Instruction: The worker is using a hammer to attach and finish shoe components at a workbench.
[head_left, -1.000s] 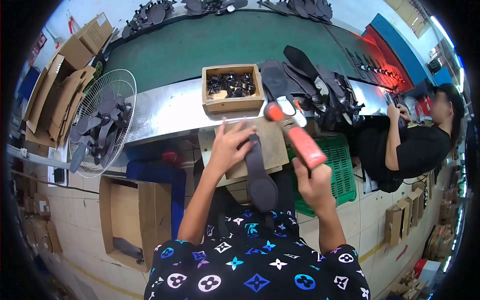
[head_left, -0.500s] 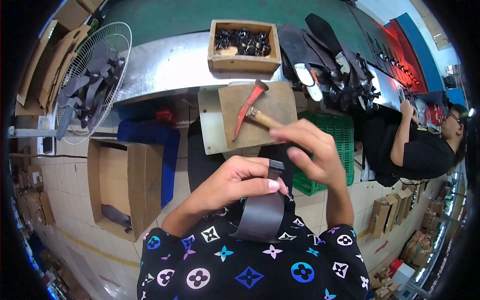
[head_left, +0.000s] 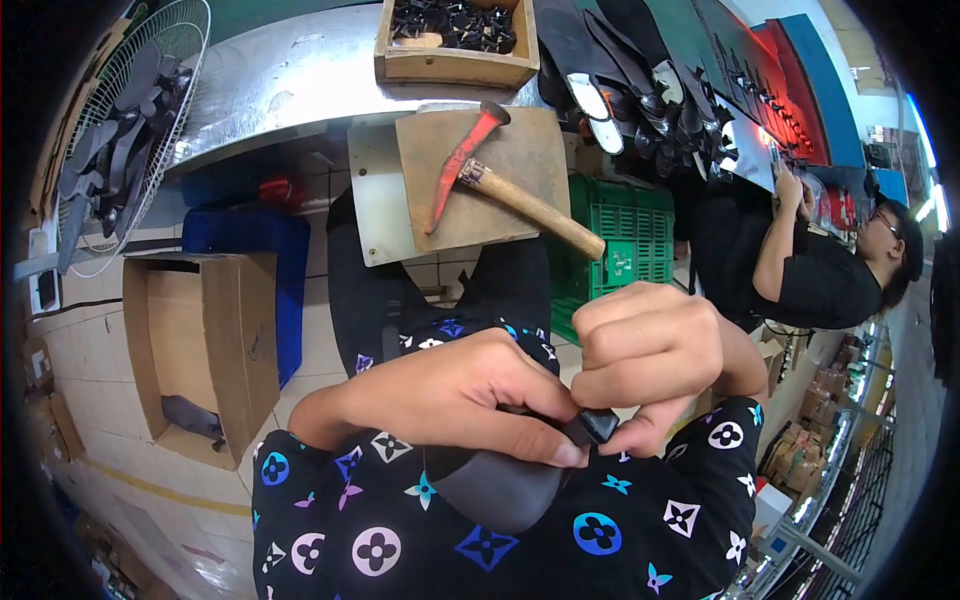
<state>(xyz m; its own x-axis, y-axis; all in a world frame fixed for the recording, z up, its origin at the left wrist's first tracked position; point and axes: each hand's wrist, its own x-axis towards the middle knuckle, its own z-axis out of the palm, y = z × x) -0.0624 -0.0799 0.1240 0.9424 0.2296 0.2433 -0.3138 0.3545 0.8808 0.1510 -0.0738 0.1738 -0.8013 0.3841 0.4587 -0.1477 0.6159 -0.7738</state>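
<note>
A dark grey shoe sole (head_left: 495, 490) lies over my lap, its broad end curving down against my patterned shirt. My left hand (head_left: 465, 395) is closed on its narrow end, thumb on top. A small black heel (head_left: 598, 426) sticks out at that end, between the two hands. My right hand (head_left: 650, 355) has its fingers curled and its thumb against the heel; the exact contact is partly hidden. Beyond my hands a hammer (head_left: 530, 210) with a red head and wooden handle rests on a brown board (head_left: 540, 140), its handle jutting past the edge.
A wooden box (head_left: 455, 68) of small black heels stands on the metal bench, with several dark soles (head_left: 575, 60) beside it. At the left are a wire basket (head_left: 205, 60) of soles and a cardboard box (head_left: 240, 340). A green crate (head_left: 625, 225) and a co-worker (head_left: 830, 260) are at the right.
My right hand has come away from the hammer handle and down to the heel, its fingers now curled. The sole has turned in my left hand, and the view has shifted.
</note>
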